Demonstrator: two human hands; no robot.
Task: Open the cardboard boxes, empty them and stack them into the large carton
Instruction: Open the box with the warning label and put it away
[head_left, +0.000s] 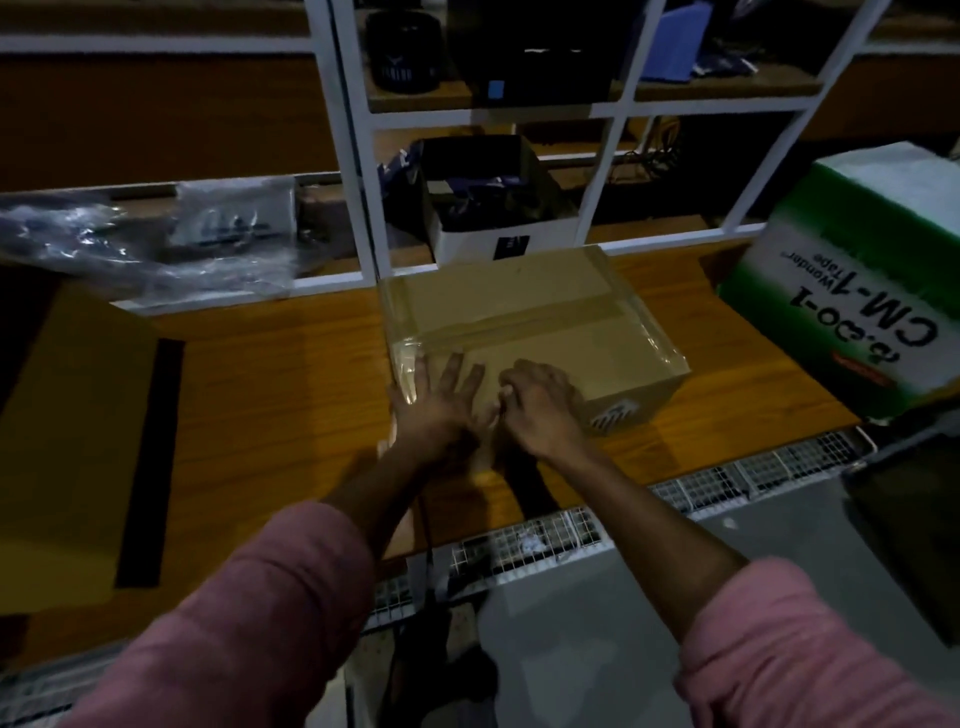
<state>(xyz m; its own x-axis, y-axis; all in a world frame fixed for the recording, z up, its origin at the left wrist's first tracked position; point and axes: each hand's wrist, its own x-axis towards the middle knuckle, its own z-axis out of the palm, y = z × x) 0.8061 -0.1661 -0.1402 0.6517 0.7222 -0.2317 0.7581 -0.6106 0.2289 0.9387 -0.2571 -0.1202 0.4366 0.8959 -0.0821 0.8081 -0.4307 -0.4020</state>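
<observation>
A closed brown cardboard box (524, 322), sealed with clear tape along its top seam and edges, sits on the wooden table (291, 395) in front of me. My left hand (436, 410) lies flat on the box's near left corner with its fingers spread. My right hand (540, 410) is beside it at the box's near edge, fingers curled down against the cardboard; whether they pinch tape is hidden. A large brown carton (78, 452) stands at the left edge of the table.
A green and white carton (857, 317) printed "CM-1" stands at the right. White shelf frames (363, 171) rise behind the box, holding a white box (498, 228) of dark items. Crumpled clear plastic bags (156, 244) lie at back left. Wire mesh (571, 535) runs along the table's front edge.
</observation>
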